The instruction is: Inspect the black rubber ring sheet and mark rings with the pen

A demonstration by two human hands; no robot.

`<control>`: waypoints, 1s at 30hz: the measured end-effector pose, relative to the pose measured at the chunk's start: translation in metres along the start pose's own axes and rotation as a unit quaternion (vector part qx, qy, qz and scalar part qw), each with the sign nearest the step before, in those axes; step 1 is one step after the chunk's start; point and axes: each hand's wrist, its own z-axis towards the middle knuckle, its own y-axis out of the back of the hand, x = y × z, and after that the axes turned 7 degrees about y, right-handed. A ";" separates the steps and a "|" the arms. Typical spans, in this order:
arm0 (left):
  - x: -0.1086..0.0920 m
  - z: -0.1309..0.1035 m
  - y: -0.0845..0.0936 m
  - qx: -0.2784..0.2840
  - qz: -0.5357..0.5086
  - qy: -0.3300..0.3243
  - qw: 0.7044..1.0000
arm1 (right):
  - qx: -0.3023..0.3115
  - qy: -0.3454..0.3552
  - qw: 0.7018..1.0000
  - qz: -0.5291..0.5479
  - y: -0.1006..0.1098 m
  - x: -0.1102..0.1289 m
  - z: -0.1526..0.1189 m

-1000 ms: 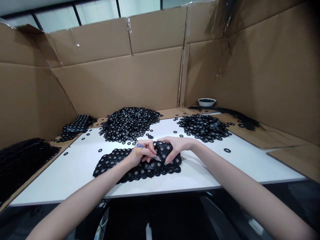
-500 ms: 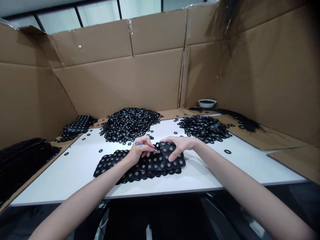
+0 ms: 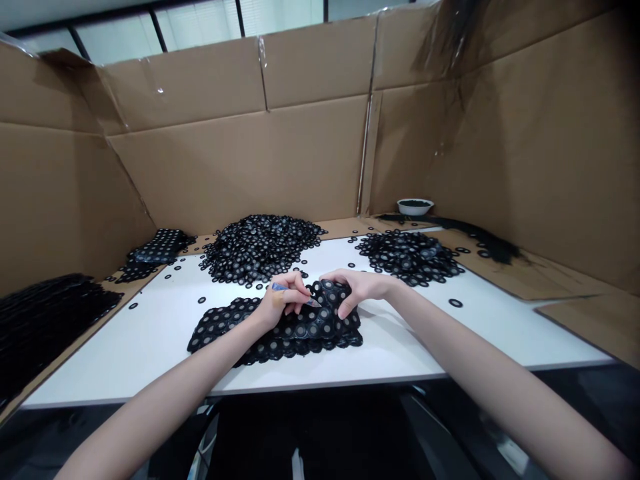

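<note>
the black disc mat [image 3: 313,330] is made of round, glossy black pieces packed edge to edge, each with a pale grey centre, giving it a bumpy face and a scalloped rim. it lies on a smooth white board [image 3: 125,360] in layers, the top one raised and bent upward at its right end.

the left hand [image 3: 280,303] has its fingers closed around a slim pointed tool [image 3: 313,303] with a blue and whitish shaft, held like a pen; its tip is at the raised part of the mat, and whether it touches is too small to tell. the mat runs beneath this hand and out past both sides of it. the right hand [image 3: 357,290] grasps the mat's raised end, thumb on the near face and the other fingers curled behind the far edge, mostly hidden.

beyond the mat is a big heap of small black rings [image 3: 260,247], and beyond it to the right a lower heap of black rings [image 3: 410,257]. farther back on that side sit a white bowl [image 3: 414,210] with dark contents and a bundle of fine black strands [image 3: 480,233]. well left of the mat lies a ridged dark stack [image 3: 45,320]. creased brown cardboard walls [image 3: 225,167] stand behind everything.
</note>
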 end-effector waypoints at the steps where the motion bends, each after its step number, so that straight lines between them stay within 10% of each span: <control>1: 0.000 0.000 0.000 0.000 0.000 -0.001 1.000 | 0.000 0.000 1.000 -0.001 0.000 0.000 0.000; 30: 0.005 0.000 0.000 0.044 -0.009 -0.007 0.999 | 0.029 0.057 0.996 0.063 -0.005 -0.009 0.006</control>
